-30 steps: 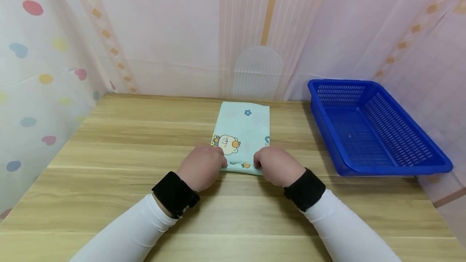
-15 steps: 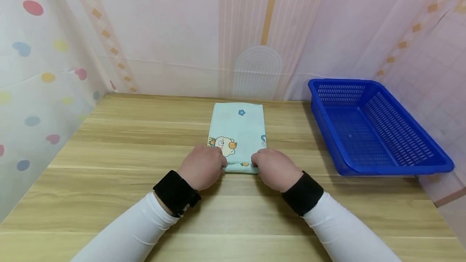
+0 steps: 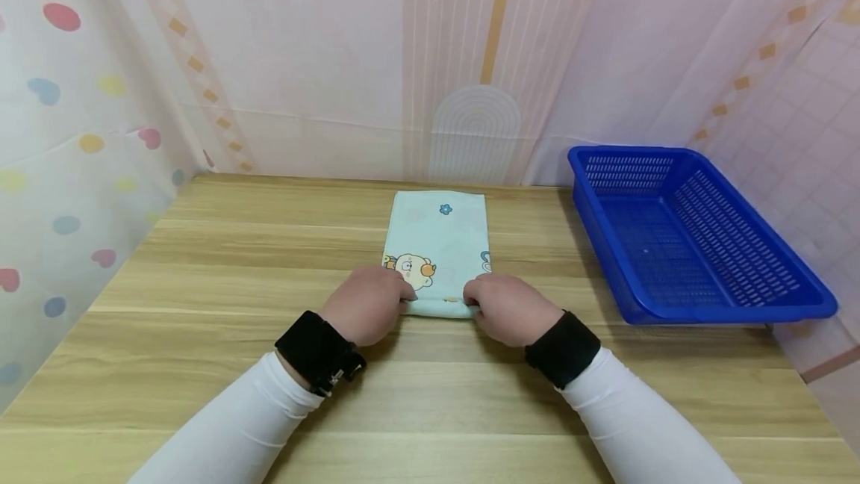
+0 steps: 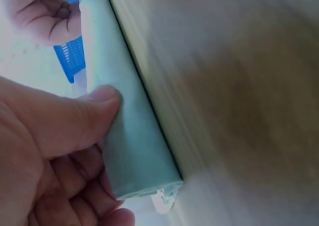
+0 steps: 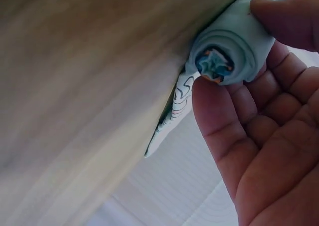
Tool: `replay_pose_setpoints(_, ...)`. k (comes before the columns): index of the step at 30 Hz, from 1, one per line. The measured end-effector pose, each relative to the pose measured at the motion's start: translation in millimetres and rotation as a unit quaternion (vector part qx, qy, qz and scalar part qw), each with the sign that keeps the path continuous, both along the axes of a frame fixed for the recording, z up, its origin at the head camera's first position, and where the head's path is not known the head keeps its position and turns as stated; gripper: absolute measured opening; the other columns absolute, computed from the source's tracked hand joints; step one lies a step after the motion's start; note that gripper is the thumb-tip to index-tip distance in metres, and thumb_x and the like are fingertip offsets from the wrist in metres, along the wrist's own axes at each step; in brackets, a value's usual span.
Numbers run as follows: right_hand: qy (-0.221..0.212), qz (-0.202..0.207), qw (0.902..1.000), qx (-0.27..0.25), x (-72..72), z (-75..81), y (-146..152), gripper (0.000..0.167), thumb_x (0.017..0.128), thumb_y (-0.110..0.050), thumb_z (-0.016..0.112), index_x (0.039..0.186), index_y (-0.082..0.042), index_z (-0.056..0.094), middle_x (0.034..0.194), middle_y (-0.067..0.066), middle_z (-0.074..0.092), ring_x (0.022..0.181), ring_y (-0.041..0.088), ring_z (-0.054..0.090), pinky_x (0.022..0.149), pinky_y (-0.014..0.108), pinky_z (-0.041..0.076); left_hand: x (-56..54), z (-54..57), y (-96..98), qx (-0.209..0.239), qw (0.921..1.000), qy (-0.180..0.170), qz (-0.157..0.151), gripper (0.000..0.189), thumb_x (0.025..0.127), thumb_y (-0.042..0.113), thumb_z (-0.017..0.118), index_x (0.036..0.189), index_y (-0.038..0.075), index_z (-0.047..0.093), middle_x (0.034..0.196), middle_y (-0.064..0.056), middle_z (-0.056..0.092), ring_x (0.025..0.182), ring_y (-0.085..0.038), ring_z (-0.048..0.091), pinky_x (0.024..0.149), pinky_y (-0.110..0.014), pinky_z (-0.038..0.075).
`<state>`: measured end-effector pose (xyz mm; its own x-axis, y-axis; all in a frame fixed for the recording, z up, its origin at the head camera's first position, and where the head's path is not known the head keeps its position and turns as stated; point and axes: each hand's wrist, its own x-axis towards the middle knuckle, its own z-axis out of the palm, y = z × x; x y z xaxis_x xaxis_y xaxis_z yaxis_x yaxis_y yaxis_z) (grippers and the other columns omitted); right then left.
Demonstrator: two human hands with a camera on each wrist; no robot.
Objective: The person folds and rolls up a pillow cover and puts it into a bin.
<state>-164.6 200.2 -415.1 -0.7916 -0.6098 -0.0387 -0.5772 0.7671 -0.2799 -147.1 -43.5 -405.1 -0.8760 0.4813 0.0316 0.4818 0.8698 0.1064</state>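
Observation:
A pale green cloth (image 3: 440, 237) printed with a bear face and a blue flower lies folded into a long strip on the table. Its near end is wound into a roll (image 4: 134, 141). My left hand (image 3: 368, 307) grips the roll's left end, thumb on the near side and fingers curled behind. At the other end, my right hand (image 3: 512, 310) holds it between thumb and fingers. The right wrist view shows the roll's spiral end (image 5: 219, 64), with blue and orange print at its core. Beyond the roll, the flat part stretches toward the back of the table.
A blue plastic basket (image 3: 732, 314) with slotted sides stands at the right of the wooden table (image 3: 430, 409). Patterned curtains (image 3: 322, 66) hang behind the table and along both sides.
The cloth has shifted slightly left, mostly in the first half second. The roll has turned further away from me, covering most of the orange fruit print near it. Both hands keep their hold.

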Motion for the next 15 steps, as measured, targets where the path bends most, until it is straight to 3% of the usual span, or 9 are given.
replay_pose_setpoints(4, -0.009, 0.006, 0.9999, -0.003, -1.4, 0.6, 1, 0.013, 0.096, -0.001, 0.07, 0.108, -0.006, 0.072, 0.103, 0.004, 0.072, 0.09, 0.018, 0.064, 0.089, 0.038, 0.058, -3.6, 0.1, -3.5, 0.03, 0.9983, -0.043, 0.026, 0.013, 0.097, 0.009, 0.072, 0.1, 0.019, 0.08, 0.092, 0.006, 0.073, 0.081, -0.016, 0.058, 0.081, -0.032, 0.053)
replay_pose_setpoints(15, -0.068, -0.028, 0.9973, -0.003, -7.7, 3.4, -2, 0.015, 0.102, -0.006, 0.065, 0.113, -0.009, 0.075, 0.108, 0.003, 0.075, 0.096, 0.018, 0.067, 0.093, 0.039, 0.058, -8.8, 1.6, -11.8, 0.077, 0.9912, -0.097, 0.045, 0.01, 0.102, 0.016, 0.069, 0.094, 0.021, 0.066, 0.083, 0.008, 0.064, 0.077, -0.014, 0.057, 0.077, -0.033, 0.049)
